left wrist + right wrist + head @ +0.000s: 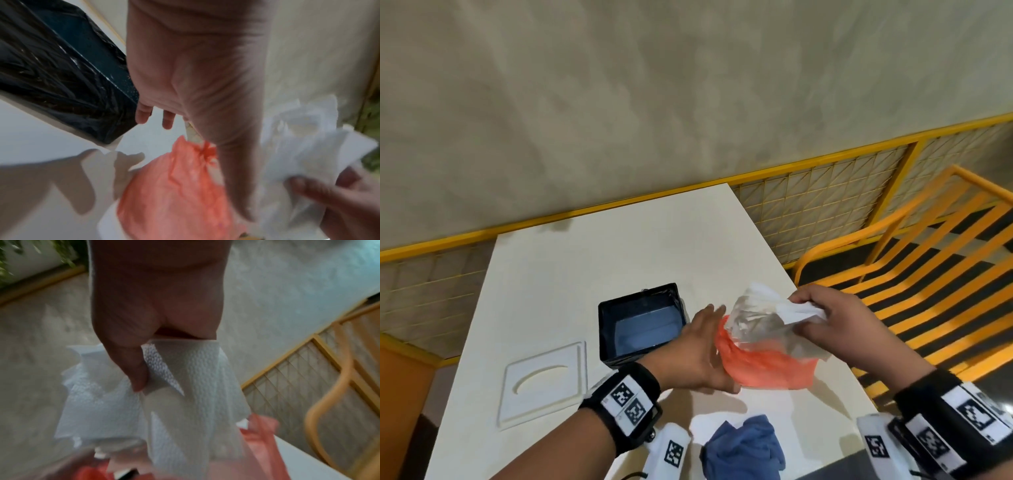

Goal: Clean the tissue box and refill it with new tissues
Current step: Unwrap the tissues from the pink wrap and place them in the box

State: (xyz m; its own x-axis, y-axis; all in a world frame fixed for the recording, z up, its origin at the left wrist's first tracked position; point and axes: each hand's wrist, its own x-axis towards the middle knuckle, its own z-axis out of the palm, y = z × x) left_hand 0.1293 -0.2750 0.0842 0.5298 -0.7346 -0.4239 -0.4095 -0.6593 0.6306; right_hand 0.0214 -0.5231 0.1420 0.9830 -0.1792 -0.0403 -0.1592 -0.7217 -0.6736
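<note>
The right hand (pixel 839 322) pinches white tissues (pixel 796 313), pulling them from the orange bag (pixel 763 366). The left hand (pixel 698 353), fingers flat, steadies the bag. The black tissue box (pixel 642 323) waits open on the bench (pixel 592 260).

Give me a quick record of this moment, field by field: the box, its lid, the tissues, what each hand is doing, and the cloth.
tissue box: black, open on top, upright on the white table
lid: white, flat on the table, left of the box
tissues: white, coming out of the orange pack
right hand: grips the tissues
left hand: fingers straight, against the pack
blue cloth: crumpled at the near table edge
</note>
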